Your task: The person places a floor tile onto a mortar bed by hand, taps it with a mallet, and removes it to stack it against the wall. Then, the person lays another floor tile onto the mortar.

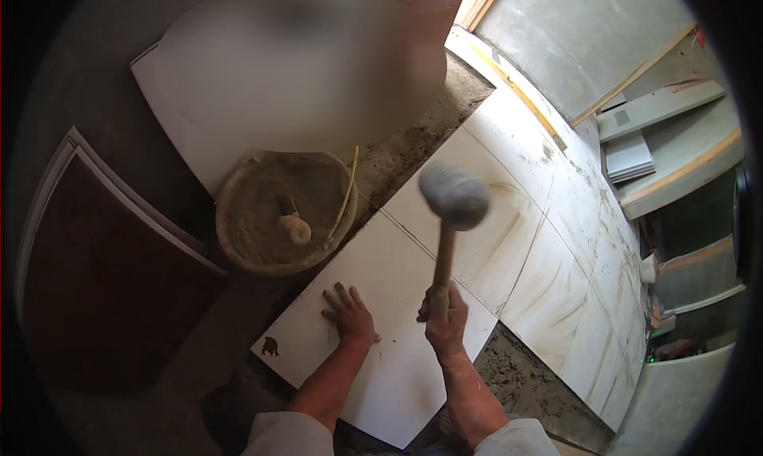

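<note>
The fingers of the left hand are spreading wide and pressing flat on a pale tile, holding nothing, while those of the right hand are closing round the wooden handle of a mallet, whose dark head is hanging above the tiles. The tile is lying beneath both hands, its far edge running along the neighbouring tiles, with rough grey mortar showing beside it. Good tapping would, I judge, be calling for a loose wrist, the face landing flat, light blows moving about the tile rather than striking one corner, and the left palm staying well out of the swing while feeling for rocking. Checking the joint for an even gap and a flush edge between blows would be helping too. Beyond the left hand, a bucket is holding grey mix with a round-ended tool resting in it; farther off, a yellow bar is lying across the tiles. The mallet's head is blurring, so whether it is rising or falling I cannot tell. The tile's underside is hiding from view, the bucket tool's working end is sinking out of sight, and a smeared patch is obscuring the large pale sheet behind.
</note>
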### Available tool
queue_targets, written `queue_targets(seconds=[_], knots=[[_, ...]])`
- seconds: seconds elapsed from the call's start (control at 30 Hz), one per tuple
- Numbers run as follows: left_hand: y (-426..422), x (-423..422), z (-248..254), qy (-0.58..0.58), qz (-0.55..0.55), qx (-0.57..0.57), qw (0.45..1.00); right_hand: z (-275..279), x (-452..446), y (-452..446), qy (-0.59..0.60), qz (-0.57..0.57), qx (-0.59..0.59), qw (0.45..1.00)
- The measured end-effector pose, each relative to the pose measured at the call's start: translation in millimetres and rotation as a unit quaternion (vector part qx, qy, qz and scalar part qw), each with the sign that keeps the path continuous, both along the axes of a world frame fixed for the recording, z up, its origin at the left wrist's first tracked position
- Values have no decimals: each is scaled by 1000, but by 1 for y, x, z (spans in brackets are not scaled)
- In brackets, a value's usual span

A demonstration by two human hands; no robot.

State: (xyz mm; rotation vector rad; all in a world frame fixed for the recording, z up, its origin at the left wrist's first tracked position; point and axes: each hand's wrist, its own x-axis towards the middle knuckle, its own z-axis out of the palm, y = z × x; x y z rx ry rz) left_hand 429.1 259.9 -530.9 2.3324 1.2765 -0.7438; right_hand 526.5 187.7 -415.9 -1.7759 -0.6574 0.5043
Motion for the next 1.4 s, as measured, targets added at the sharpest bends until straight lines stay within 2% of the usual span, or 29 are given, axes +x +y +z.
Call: queue_targets(seconds=[0.07,0.13,0.2,0.27,0.5,0.6,0.63,0.67,0.7,0.77,0.8,0.83,0.87,0.93,1.0,1.03,1.07,1.13,1.2,1.23,1.27,1.3,1.33,1.37,1.4], knots=[[-1,0,-1,1,1,1,1000,7,1,7,-38,10,72,997],[-1,0,-2,3,-7,8,1000,-18,-3,1,-65,39,72,994],[0,1,-1,5,-7,5,1000,-70,-8,-20,-154,55,-76,984],[1,1,2,11,-9,1,1000,-128,-10,-50,-215,109,-332,912],[1,3,0,2,-9,0,1000,-61,-33,-19,-89,44,-324,941],[2,4,-1,11,-27,6,1000,-42,-41,-12,-45,33,-278,959],[0,4,-8,13,-36,3,999,-25,-44,-5,-45,38,-223,973],[-4,2,-18,-6,-24,20,1000,-17,-48,-5,-43,37,-168,984],[-4,3,-23,-29,-12,40,999,-23,-49,-10,-40,23,-168,985],[-2,4,-16,-13,-37,21,999,-51,-48,-25,-208,55,-195,957],[1,4,-10,5,-48,1,999,-68,-46,-36,-208,45,-194,958],[3,4,-2,9,-50,2,999,-89,-43,-50,-162,48,-344,923],[2,5,-1,8,-56,4,998,-99,-42,-58,-112,51,-486,865],[6,9,0,25,-60,-9,998,-86,-45,-48,-96,10,-453,886],[-8,-1,-3,31,-72,-17,997,-76,-57,-43,-206,49,-338,917],[-9,-1,-12,-2,-66,10,998,-70,-59,-35,-125,-5,-297,947],[-4,5,-20,-37,-51,44,997,-61,-57,-23,-131,-5,-290,948],[-5,6,-36,-25,-58,62,996,-26,-68,-7,-74,-20,-236,969],[-16,1,-73,-53,-61,146,986,-4,-70,4,-89,-4,-219,972],[-18,-1,-80,-114,-2,79,990,1,-69,7,-138,16,-183,973],[-18,1,-86,-115,-5,80,990,3,-67,9,-189,35,-145,971],[-18,2,-78,-67,-40,89,993,-10,-66,2,-189,31,-145,971],[-15,3,-67,-18,-75,99,992,-37,-65,-11,-180,25,-219,958],[-9,4,-42,-18,-77,100,992,-58,-66,-23,-170,19,-292,941],[-1,5,-9,-6,-74,56,996,-70,-65,-34,-171,17,-290,941]])
